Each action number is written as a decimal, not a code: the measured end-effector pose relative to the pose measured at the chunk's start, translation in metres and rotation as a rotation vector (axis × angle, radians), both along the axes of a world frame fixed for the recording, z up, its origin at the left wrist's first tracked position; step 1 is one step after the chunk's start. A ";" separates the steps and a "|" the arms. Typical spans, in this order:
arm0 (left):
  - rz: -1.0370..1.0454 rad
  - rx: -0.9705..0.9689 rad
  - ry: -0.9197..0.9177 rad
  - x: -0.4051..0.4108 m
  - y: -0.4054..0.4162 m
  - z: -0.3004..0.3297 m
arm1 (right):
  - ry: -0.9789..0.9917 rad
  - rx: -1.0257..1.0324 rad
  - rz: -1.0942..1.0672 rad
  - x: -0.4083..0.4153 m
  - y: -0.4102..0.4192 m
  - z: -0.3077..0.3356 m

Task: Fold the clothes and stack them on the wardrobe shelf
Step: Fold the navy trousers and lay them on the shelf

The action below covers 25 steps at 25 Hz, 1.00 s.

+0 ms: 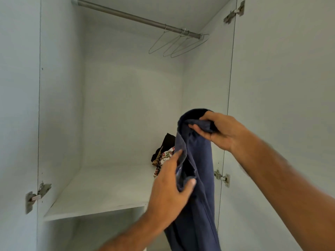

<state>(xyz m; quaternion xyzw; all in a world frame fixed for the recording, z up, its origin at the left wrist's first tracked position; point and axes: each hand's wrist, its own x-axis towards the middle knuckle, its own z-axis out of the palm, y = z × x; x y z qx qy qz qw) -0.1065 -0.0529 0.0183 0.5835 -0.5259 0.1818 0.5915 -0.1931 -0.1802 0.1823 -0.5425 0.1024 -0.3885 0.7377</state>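
Observation:
A dark blue garment [199, 160] hangs in the air in front of the open white wardrobe. My right hand [219, 129] grips its top end, with cloth bunched over the fingers. Lower down, my left hand [172, 183] pinches a fold at the garment's left edge between thumb and fingers. The garment's lower part drops out of view at the bottom. Behind it, a heap of unfolded clothes [163, 153], black and patterned, lies at the right back of the wardrobe shelf [101, 192], partly hidden by the garment and my left hand.
A metal rail [126, 15] crosses the top of the wardrobe with three wire hangers [174, 46] at its right end. Both doors stand open, with hinges [38, 194] on the left and hinges [222, 178] on the right. A lower compartment opens under the shelf.

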 end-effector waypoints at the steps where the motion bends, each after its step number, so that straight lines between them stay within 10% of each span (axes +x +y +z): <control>1: 0.041 -0.056 0.008 0.013 0.004 0.003 | 0.057 -0.045 -0.005 -0.009 -0.011 0.000; 10: 0.257 -0.028 -0.216 0.139 0.062 0.089 | 0.633 -1.154 -0.337 -0.072 -0.090 -0.018; 18: 0.023 0.461 -0.220 0.155 0.114 0.129 | 0.453 -1.319 -0.256 -0.056 -0.095 -0.039; 25: 0.259 0.519 -0.278 0.174 0.146 0.134 | 0.542 -1.260 -0.076 -0.043 -0.079 -0.033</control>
